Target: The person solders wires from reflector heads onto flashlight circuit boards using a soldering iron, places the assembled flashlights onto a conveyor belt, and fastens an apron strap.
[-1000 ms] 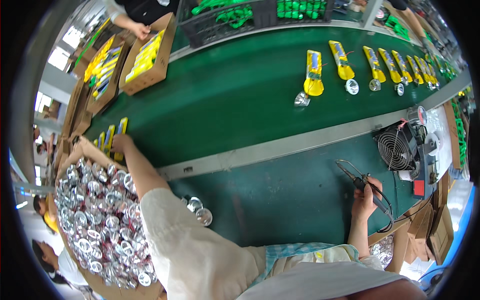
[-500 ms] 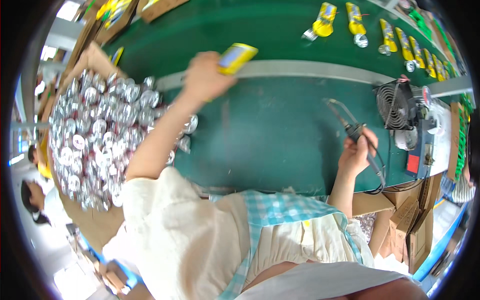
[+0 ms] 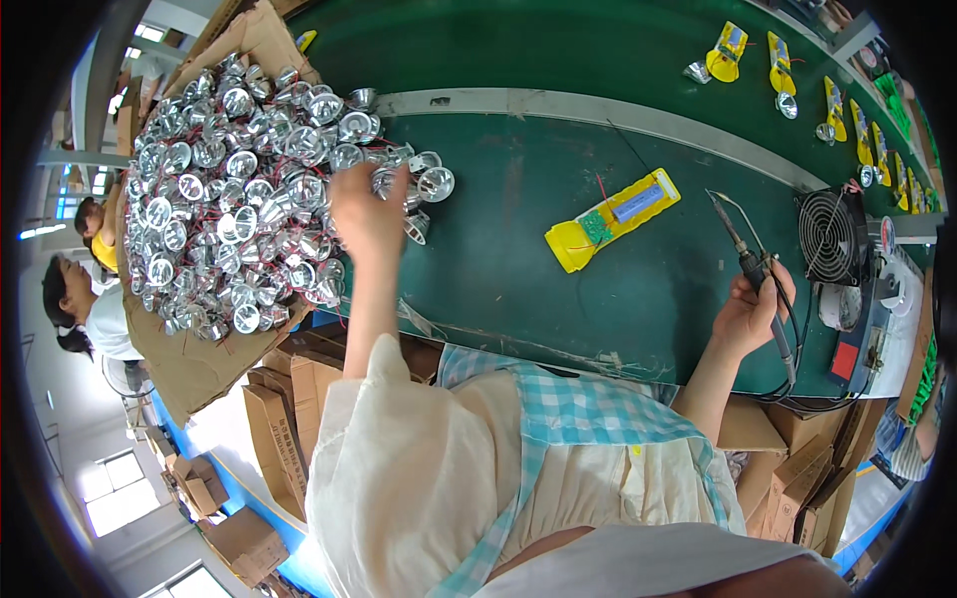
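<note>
Left grip at reflectors; right grip holds soldering iron.

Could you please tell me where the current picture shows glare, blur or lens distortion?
In the head view, the fisheye bows the metal rail; the same view shows bright glints on the heaped silver reflectors and a washed-out window at lower left; in the head view, the left hand also looks slightly blurred.

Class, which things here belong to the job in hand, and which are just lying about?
Seemingly part of the job:
black-handled soldering iron, in the right hand
silver cup-shaped reflectors, at the left hand
yellow plastic casing with green circuit board, on the green bench

Seemingly lying about:
brown cardboard boxes, below the bench
green plastic pieces, far right
</note>
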Tool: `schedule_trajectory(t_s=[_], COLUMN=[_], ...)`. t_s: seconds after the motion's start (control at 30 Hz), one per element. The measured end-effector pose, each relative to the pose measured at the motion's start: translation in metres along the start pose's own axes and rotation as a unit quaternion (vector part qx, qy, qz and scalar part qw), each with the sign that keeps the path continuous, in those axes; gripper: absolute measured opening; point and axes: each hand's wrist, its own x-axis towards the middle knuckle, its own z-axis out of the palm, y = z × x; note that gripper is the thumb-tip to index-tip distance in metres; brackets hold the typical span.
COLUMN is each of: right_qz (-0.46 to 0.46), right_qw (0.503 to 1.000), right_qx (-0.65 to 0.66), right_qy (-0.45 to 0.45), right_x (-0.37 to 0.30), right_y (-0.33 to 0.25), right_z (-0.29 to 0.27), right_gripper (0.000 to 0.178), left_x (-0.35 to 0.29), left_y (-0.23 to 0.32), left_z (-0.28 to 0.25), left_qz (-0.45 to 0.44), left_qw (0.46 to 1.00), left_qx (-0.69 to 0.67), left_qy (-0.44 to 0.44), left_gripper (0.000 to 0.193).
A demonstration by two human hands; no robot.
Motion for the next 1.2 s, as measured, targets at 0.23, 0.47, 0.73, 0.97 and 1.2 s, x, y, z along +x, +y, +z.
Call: schedule_trajectory(t_s=[0.23,0.47,0.73,0.97,1.2], right_qz=[-0.003,0.003,0.114,0.153,0.168], right_qw=[1.000,0.998,0.966,0.954,0.957], right_qx=[-0.021,-0.032,-0.083,-0.139,-0.138], right_qy=[-0.019,-0.057,-0.219,-0.219,-0.194], right_x=[-0.003,-0.007,-0.034,-0.038,-0.041], right_y=[0.004,0.003,-0.010,-0.005,-0.002], right_z=[0.008,0.010,0.020,0.031,0.030], right_gripper=[0.020,0.021,0.019,0.019,0.019], left_x=[0.010,0.019,-0.026,-0.057,-0.060], left_y=[-0.048,-0.029,0.058,0.098,0.103], left_z=[0.005,-0.014,0.002,0.022,0.029], left_qz=[-0.010,0.058,0.052,0.142,0.170], left_qw=[0.975,0.986,0.946,0.903,0.882], left_qx=[0.176,-0.104,-0.266,-0.308,-0.333], left_qy=[0.133,0.118,-0.181,-0.264,-0.285], left_gripper=[0.018,0.007,0.008,0.005,0.005])
